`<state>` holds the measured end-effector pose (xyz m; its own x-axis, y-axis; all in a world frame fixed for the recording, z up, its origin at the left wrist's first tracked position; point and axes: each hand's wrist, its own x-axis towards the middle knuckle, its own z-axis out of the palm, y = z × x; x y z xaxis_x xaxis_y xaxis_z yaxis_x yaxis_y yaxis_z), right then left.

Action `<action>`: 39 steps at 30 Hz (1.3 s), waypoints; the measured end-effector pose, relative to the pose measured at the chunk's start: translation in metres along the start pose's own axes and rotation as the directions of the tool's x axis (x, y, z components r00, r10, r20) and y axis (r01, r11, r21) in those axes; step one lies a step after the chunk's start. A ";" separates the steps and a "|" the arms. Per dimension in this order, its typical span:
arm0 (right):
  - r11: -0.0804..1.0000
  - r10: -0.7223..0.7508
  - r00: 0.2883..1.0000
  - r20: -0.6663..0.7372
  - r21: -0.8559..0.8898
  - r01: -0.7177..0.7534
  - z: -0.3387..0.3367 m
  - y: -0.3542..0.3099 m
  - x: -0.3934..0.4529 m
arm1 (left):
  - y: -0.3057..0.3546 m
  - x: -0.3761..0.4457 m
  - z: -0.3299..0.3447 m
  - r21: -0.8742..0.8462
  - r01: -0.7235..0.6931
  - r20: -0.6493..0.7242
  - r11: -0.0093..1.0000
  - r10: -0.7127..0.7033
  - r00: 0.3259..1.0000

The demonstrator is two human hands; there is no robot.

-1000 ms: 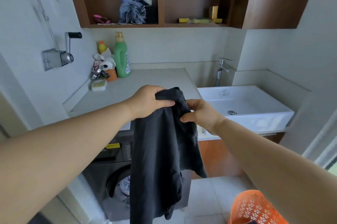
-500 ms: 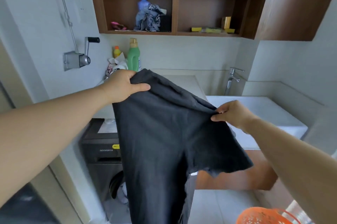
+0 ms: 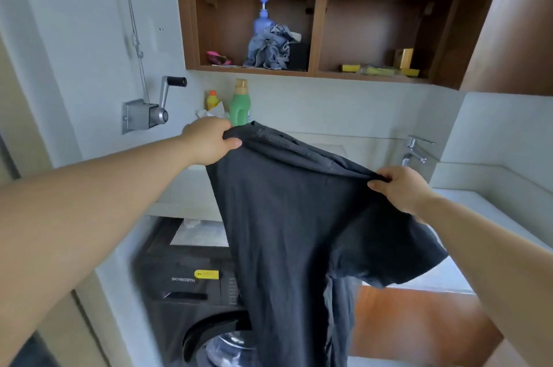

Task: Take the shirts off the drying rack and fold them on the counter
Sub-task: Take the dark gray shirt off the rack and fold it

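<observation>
Here a dark shirt (image 3: 299,232) is held up in the air by both hands, in front of the tabletop (image 3: 323,142) and above the washer (image 3: 191,292). The left hand (image 3: 209,140) is closed on one top corner of the shirt, with the thumb laid over the cloth and the fingers curled behind it. The right hand (image 3: 401,187) is closed on the other top corner, the cloth being pinched between thumb and fingers. The left hand is held higher than the right, so the top edge of the shirt is stretched at a slant between them. The body of the shirt is left hanging down past the washer door, and one short sleeve is seen spread out under the right forearm.

A green bottle (image 3: 240,105) and a smaller yellow bottle (image 3: 212,100) are stood at the back of the tabletop, just behind the left hand. A faucet (image 3: 414,151) is mounted on the wall beyond the right hand. A crank (image 3: 155,106) is fixed to the wall at the left. In the open shelf (image 3: 317,73) above, a blue pump bottle (image 3: 263,19) and a crumpled blue cloth (image 3: 272,49) are kept in the left compartment, and yellow sponges (image 3: 377,69) in the right one.
</observation>
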<state>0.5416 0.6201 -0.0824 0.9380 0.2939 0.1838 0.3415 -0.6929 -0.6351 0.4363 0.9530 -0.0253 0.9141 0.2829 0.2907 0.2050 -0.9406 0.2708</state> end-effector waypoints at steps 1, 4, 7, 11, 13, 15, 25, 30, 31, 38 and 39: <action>1.000 0.010 1.000 -0.014 -0.002 -0.010 0.001 -0.002 0.013 | -0.006 0.015 0.005 -0.070 0.013 -0.048 0.997 -0.017 0.999; 1.000 0.021 0.999 -0.033 -0.016 -0.022 0.004 -0.009 0.047 | -0.022 0.056 0.017 -0.313 0.055 -0.067 0.948 -0.080 0.995; 0.996 0.056 0.996 -0.069 -0.063 -0.060 0.012 -0.008 0.078 | -0.031 0.093 0.026 -0.292 0.066 0.144 0.954 -0.024 0.989; 0.986 0.120 0.988 -0.101 -0.102 -0.130 0.039 0.005 0.123 | -0.047 0.142 0.052 -0.323 0.156 0.376 0.933 -0.025 0.926; 0.981 0.151 0.983 -0.103 -0.105 -0.162 0.050 0.012 0.141 | -0.060 0.166 0.071 -0.360 0.248 0.348 0.900 -0.117 0.930; 0.977 0.156 0.984 -0.085 -0.132 -0.166 0.057 0.019 0.159 | -0.066 0.184 0.089 -0.488 0.384 0.372 0.784 -0.211 0.904; 0.983 0.115 0.991 0.064 -0.153 -0.104 0.068 0.059 0.324 | -0.061 0.343 0.191 -0.775 0.451 0.149 0.443 -0.565 0.811; 0.989 0.062 0.998 0.017 -0.133 -0.060 0.082 0.081 0.451 | -0.042 0.458 0.209 -0.679 0.364 -0.072 0.637 -0.552 0.831; 0.985 0.063 0.998 0.004 -0.158 -0.061 0.089 0.087 0.474 | -0.043 0.478 0.220 -0.660 0.379 -0.079 0.648 -0.562 0.823; 0.910 0.167 0.979 0.114 -0.400 -0.108 0.170 0.147 0.545 | -0.075 0.521 0.337 -0.395 0.540 0.020 0.743 -0.581 0.814; 0.899 0.183 0.968 0.170 -0.429 -0.095 0.177 0.154 0.543 | -0.079 0.516 0.352 -0.320 0.577 0.075 0.751 -0.587 0.806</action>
<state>1.0933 0.7895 -0.2138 0.9608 0.2692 -0.0657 0.2431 -0.9326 -0.2666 1.0149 1.1072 -0.2198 0.6426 0.7662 0.0067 0.5693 -0.4833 0.6650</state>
